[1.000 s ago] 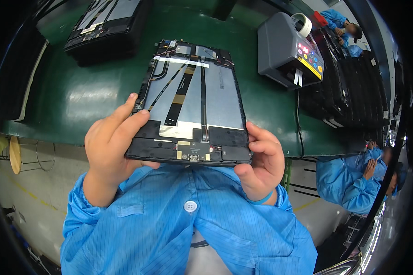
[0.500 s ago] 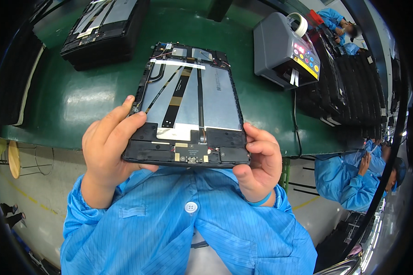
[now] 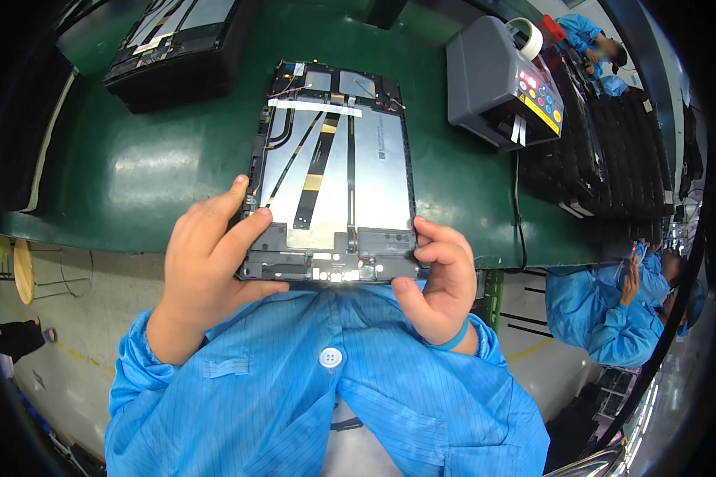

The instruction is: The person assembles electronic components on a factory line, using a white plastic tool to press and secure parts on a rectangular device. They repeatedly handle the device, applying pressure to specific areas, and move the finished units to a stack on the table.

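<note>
An opened tablet [image 3: 382, 175], its silver battery, black ribbon cables and dark circuit boards exposed, is held between both hands over the near edge of the green table. My left hand [image 3: 207, 262] grips its left side near the bottom corner, with fingers along the edge and thumb by the lower rim. On the opposite lower corner, my right hand [image 3: 444, 278] is closed with bent fingers and thumb at the edge. A strip of white tape [image 3: 314, 108] crosses the top of the battery. The underside of the tablet is hidden.
A stack of similar opened tablets [image 3: 175, 75] stands at the far left of the green table [image 3: 155, 175]. At the right sit a grey tape dispenser [image 3: 493, 83] with a tape roll [image 3: 525, 40] on top, and rows of black panels [image 3: 620, 159]. Co-workers in blue [image 3: 593, 314] are beyond.
The tablet has tilted and swung slightly, so its far end now stands higher in view and its outline looks straighter. Both hands still hold it; the left has shifted right.
</note>
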Demonstrator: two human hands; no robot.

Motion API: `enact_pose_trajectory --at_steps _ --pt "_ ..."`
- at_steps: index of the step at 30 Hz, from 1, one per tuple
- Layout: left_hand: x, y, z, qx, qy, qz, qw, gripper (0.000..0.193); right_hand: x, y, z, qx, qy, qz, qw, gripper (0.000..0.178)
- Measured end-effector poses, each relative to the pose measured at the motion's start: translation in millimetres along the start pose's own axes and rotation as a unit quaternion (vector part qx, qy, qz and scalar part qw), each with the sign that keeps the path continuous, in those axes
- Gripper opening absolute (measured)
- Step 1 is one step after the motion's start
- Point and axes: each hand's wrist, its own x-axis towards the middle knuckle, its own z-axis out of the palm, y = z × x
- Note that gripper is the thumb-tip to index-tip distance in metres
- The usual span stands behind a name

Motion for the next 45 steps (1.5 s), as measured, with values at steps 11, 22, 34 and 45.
enact_pose_trajectory --at_steps 11,22,34,45 --pt "-15.7 -0.3 22.3 0.041 -0.028 -0.028 0.998 0.069 8.9 -17.5 5.2 -0.203 -0.096 -0.062 0.972 0.028" --pt "-20.5 -9.7 40.1 0.108 0.048 0.012 0.993 0.050 13.8 -4.5 11.0 -0.191 -0.144 -0.128 0.962 0.025" --pt "-26.4 -18.4 33.7 0.140 0.009 0.053 0.989 0.054 27.8 -2.0 -19.0 -0.092 -0.005 0.011 0.996 0.010" --pt "-25.0 -14.0 37.3 0.091 0.030 0.041 0.995 0.057 100.8 74.5 -98.6 0.234 0.135 0.361 0.893 0.046"
